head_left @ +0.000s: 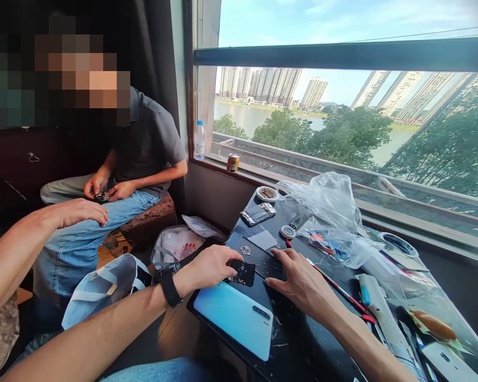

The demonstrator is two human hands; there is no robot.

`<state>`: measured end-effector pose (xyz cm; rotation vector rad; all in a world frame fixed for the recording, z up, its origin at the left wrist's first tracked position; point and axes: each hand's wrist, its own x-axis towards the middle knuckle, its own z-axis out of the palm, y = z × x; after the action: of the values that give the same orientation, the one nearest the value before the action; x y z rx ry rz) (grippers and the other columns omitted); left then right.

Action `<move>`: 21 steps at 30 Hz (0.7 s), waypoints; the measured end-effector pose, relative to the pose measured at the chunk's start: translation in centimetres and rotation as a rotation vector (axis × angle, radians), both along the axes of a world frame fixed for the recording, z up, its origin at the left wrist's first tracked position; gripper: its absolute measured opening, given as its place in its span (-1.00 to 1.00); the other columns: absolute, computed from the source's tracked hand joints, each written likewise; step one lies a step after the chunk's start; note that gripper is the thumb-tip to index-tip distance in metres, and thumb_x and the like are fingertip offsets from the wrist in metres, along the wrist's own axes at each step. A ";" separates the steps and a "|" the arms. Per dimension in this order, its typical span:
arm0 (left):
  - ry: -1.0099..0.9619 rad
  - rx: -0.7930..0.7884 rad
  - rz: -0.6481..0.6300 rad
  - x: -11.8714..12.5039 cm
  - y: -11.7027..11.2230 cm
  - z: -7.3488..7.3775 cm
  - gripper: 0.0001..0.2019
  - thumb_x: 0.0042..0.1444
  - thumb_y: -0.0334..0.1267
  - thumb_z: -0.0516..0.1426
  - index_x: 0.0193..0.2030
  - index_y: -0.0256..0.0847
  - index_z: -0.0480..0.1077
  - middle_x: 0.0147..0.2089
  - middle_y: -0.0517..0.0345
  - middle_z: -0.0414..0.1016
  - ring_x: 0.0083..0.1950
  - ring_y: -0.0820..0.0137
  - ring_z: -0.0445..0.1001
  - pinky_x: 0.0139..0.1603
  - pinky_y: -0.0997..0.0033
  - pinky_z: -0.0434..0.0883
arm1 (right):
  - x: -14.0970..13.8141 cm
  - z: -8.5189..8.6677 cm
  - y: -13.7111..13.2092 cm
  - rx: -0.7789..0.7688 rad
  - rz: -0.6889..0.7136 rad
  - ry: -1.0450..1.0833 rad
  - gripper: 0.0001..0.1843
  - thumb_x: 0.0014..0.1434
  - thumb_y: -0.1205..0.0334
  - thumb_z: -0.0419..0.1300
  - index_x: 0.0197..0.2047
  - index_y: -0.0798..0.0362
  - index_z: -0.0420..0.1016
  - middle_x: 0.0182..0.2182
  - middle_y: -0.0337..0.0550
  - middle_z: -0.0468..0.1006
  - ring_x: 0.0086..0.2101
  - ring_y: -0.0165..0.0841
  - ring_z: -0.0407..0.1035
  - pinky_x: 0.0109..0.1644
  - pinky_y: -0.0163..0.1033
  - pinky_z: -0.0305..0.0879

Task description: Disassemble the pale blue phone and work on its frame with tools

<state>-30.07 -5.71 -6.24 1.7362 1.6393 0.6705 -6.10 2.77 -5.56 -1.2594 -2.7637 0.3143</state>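
My left hand [209, 268], with a dark watch on its wrist, pinches the edge of a black phone inner cover [245, 272]. The piece is held low over the dark table [290, 329], just beyond a light-blue phone [237, 318] with its back turned up. My right hand [297, 276] rests on the tabletop with thumb and fingers apart. By its fingertips lies a small dark square piece [278, 265]. Tiny screws or bits are scattered between my hands. A pale flat sheet [263, 240] and a small metal-looking part [245, 250] lie farther back.
An opened phone [258, 214] and an ashtray [267, 193] sit at the far end. Plastic bags [330, 201], a tape roll [398, 244], a grey heat-gun-like tool [386, 313] and a white phone [448, 361] fill the right. Another person's hand [79, 211] reaches in left; a seated person [151, 138] handles something small.
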 end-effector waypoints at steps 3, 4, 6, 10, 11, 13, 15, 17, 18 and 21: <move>0.050 0.018 0.001 0.2 0.2 0.1 -0.60 -0.02 -0.37 0.18 -0.01 -0.11 0.61 -0.21 0.13 0.59 -0.18 0.28 0.46 -0.16 0.38 0.32 | 0.1 0.0 -0.1 0.004 -0.007 -0.012 -0.35 0.20 0.08 0.27 0.30 0.13 0.34 0.11 0.14 0.46 0.08 0.00 0.39 0.12 0.00 0.35; 0.063 0.021 0.001 0.3 0.2 0.1 -0.60 -0.02 -0.38 0.18 -0.01 -0.11 0.61 -0.22 0.13 0.57 -0.19 0.29 0.45 -0.16 0.38 0.32 | 0.1 0.0 -0.1 0.011 -0.010 -0.018 -0.34 0.19 0.07 0.27 0.30 0.13 0.34 0.10 0.14 0.47 0.07 0.00 0.40 0.11 -0.01 0.35; 0.081 0.022 0.004 0.3 0.3 0.1 -0.58 -0.02 -0.38 0.18 0.01 -0.12 0.60 -0.23 0.13 0.55 -0.21 0.30 0.44 -0.18 0.38 0.32 | 0.0 -0.1 -0.2 0.039 -0.014 -0.027 -0.34 0.19 0.06 0.27 0.30 0.12 0.34 0.08 0.13 0.47 0.05 0.00 0.41 0.10 -0.02 0.35; 0.083 0.012 0.012 0.3 0.4 -0.1 -0.58 -0.02 -0.38 0.19 0.02 -0.15 0.60 -0.25 0.14 0.55 -0.22 0.32 0.46 -0.19 0.39 0.32 | -0.1 -0.5 -0.4 0.105 -0.031 -0.051 -0.35 0.17 0.05 0.26 0.27 0.18 0.38 0.03 0.15 0.50 0.01 0.03 0.42 0.08 -0.01 0.36; 0.082 0.009 0.016 0.3 0.4 -0.1 -0.58 -0.02 -0.37 0.19 0.02 -0.15 0.60 -0.26 0.14 0.55 -0.23 0.32 0.47 -0.20 0.40 0.33 | -0.1 -0.5 -0.5 0.115 -0.031 -0.052 -0.35 0.17 0.05 0.26 0.26 0.19 0.39 0.03 0.15 0.50 0.01 0.03 0.42 0.08 -0.01 0.36; 0.081 0.005 0.027 0.2 0.4 -0.1 -0.59 0.00 -0.37 0.18 0.02 -0.13 0.60 -0.26 0.15 0.55 -0.24 0.33 0.47 -0.21 0.40 0.33 | -0.1 -0.5 -0.7 0.125 -0.034 -0.051 -0.35 0.17 0.04 0.26 0.26 0.19 0.39 0.04 0.16 0.50 0.02 0.03 0.42 0.07 -0.02 0.36; 0.083 0.005 0.036 0.2 0.3 -0.1 -0.59 0.00 -0.37 0.18 0.03 -0.13 0.60 -0.26 0.15 0.55 -0.25 0.34 0.48 -0.21 0.41 0.34 | -0.1 -0.5 -0.8 0.129 -0.040 -0.054 -0.35 0.18 0.03 0.25 0.26 0.18 0.39 0.04 0.16 0.50 0.02 0.03 0.42 0.07 -0.03 0.36; 0.090 0.007 0.037 0.3 0.3 -0.1 -0.58 0.01 -0.37 0.17 0.04 -0.13 0.60 -0.25 0.14 0.55 -0.24 0.33 0.48 -0.20 0.40 0.35 | -0.1 -0.4 -0.9 0.138 -0.044 -0.062 -0.37 0.19 0.03 0.24 0.25 0.18 0.40 0.04 0.17 0.50 0.02 0.03 0.43 0.07 -0.02 0.37; 0.096 0.010 0.037 0.3 0.3 -0.1 -0.58 0.01 -0.37 0.18 0.04 -0.13 0.59 -0.24 0.14 0.55 -0.23 0.33 0.48 -0.18 0.40 0.35 | -0.1 -0.3 -1.0 0.144 -0.046 -0.066 -0.38 0.19 0.03 0.24 0.24 0.17 0.41 0.03 0.16 0.50 0.01 0.03 0.43 0.07 -0.01 0.37; 0.118 0.018 0.041 0.4 0.3 0.1 -0.59 0.01 -0.37 0.18 0.04 -0.14 0.60 -0.21 0.11 0.54 -0.19 0.30 0.48 -0.15 0.38 0.35 | -0.1 -0.3 -1.1 0.157 -0.055 -0.076 -0.41 0.20 0.01 0.23 0.22 0.13 0.44 0.02 0.15 0.51 -0.01 0.03 0.44 0.04 0.00 0.38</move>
<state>-29.62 -5.44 -6.17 1.7886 1.7578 0.6139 -6.18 1.63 -5.83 -1.3315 -2.7460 0.0448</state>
